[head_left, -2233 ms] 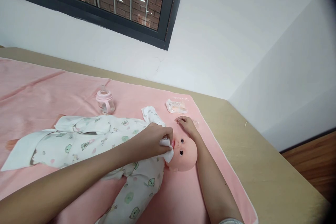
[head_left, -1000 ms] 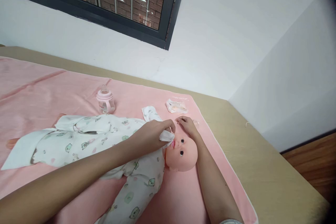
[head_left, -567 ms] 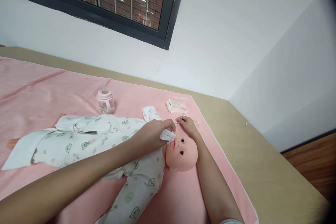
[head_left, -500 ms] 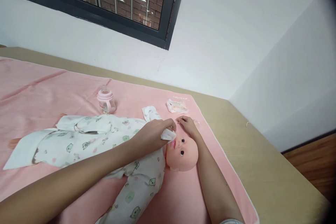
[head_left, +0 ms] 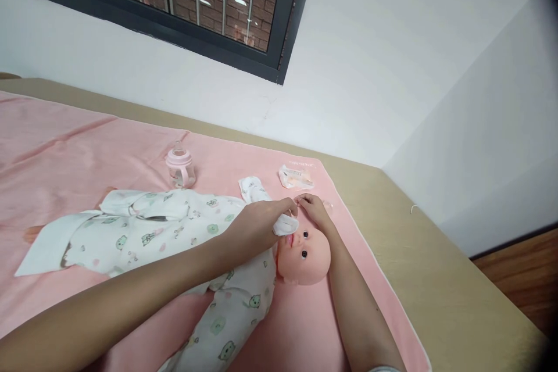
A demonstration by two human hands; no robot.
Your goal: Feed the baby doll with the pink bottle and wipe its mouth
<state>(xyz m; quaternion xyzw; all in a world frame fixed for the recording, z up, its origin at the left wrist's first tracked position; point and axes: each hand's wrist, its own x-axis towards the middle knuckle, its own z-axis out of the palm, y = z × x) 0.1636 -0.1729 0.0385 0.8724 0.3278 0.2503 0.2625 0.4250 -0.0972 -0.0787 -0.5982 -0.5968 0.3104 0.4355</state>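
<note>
A baby doll (head_left: 305, 267) in a white printed suit lies on its back, its head to the right. My left hand (head_left: 261, 222) reaches across its chest, closed on a folded white wipe (head_left: 286, 225). The wipe is at the doll's cheek and mouth, hiding part of the face. My right hand (head_left: 313, 208) rests on the far side of the doll's head, with its forearm along the crown. Its fingers are loosely bent and a little apart, with nothing visible in them. The fingertips of both hands are close together.
A pink baby bottle (head_left: 180, 170) with a handle stands beyond the doll's body. A clear plastic packet (head_left: 296, 176) lies beyond my right hand, and a small transparent item (head_left: 328, 205) sits beside my wrist. A pink sheet (head_left: 305, 325) covers the wooden surface (head_left: 410, 267). Behind is a wall.
My left hand has shifted slightly to the right with the wipe, which now shows more of its surface by the cheek. My right hand stays beside the head. The view has shifted slightly.
</note>
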